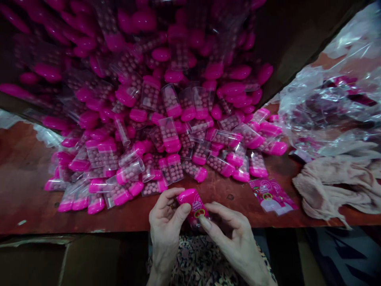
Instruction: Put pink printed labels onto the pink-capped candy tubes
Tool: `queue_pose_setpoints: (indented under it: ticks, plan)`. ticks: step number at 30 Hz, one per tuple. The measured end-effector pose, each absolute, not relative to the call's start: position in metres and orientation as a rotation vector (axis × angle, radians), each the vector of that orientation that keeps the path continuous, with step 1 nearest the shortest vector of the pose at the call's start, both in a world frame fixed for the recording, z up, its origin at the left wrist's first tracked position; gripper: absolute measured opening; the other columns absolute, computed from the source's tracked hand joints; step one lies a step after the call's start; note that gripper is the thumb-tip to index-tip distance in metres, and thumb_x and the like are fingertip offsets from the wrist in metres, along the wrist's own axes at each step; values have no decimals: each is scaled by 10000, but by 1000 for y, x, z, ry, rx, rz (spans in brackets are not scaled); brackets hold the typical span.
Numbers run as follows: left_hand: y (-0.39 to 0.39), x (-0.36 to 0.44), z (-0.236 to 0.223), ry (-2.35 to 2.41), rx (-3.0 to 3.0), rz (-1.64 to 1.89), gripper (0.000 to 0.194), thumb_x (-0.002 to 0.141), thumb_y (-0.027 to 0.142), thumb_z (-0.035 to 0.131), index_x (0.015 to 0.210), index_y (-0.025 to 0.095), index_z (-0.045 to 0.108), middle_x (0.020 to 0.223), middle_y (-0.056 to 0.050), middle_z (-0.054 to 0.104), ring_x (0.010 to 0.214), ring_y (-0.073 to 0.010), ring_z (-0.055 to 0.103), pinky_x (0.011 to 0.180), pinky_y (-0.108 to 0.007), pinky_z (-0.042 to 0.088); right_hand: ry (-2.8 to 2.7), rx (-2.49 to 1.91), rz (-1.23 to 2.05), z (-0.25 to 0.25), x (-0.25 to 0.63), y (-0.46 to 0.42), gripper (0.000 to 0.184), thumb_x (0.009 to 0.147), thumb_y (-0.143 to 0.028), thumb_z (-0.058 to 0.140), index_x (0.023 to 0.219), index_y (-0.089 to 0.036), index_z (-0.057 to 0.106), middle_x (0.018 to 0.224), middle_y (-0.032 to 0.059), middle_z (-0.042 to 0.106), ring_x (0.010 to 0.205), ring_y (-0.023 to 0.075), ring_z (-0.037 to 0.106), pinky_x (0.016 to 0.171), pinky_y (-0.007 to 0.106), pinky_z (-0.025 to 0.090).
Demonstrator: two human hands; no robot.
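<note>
Between my two hands, just over the table's front edge, is a small candy container (190,197) with a bright pink cap. A pink printed label sleeve covers its body. My left hand (168,222) grips it from the left side, thumb on the front near the cap. On the right, my right hand (230,228) pinches the lower part, its thumb across the printed front. Beyond both hands lies a large heap of unlabelled clear containers (169,133) with pink caps and small round pink candies inside. Flat printed sleeves (272,194) lie to the right of my hands.
The heap spills out of a dark-sided box (285,43) onto the reddish wooden table (32,190). At right are crumpled clear plastic bags (321,103) and a beige cloth or glove (333,182). Cardboard (32,258) stands below the table edge at left.
</note>
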State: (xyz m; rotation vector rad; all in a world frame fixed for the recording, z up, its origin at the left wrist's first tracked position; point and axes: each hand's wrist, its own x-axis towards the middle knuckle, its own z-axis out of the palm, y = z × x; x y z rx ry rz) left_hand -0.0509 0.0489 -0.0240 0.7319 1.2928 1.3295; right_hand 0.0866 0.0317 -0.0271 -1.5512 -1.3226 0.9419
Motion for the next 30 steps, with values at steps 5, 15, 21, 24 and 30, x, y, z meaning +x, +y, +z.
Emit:
queue_pose_setpoints:
  ticks: [5,15,21,24,30]
  plan:
    - [47,-52,-28,1303,720,1303,149,701,173,718,848,196,701,762,-13,714,665,-116,639,619,-177,486,-1394,-1537,918,-28,86,31,219,738,-401,666,818,-219,758,788,65,751,657,197,712,532,238,594]
    - [56,-46,-8,1364,689,1149,308,567,250,784,860,178,722,705,-22,681,616,-139,593,568,-208,463,-1555,-1487,869,-33,91,33,230,788,-417,624,858,-238,751,790,52,752,730,213,714,649,293,600]
    - [51,-48,-15,1474,775,1120,123,716,272,687,773,175,735,664,-7,642,583,-109,538,546,-190,421,-1585,-1479,849,-29,90,32,229,752,-386,661,913,-239,734,829,51,748,771,215,708,701,311,597]
    - [48,-52,-21,1436,734,1155,142,741,280,678,824,181,735,711,-19,671,647,-125,572,611,-198,439,-1579,-1475,906,-27,88,32,263,705,-358,706,939,-240,728,850,48,746,787,218,705,723,322,598]
    - [52,-51,-25,1465,639,1335,130,720,281,700,779,174,743,702,-24,697,639,-134,593,615,-208,452,-1394,-1387,1125,-22,81,35,157,764,-272,637,891,-252,728,688,1,701,513,129,645,454,194,566]
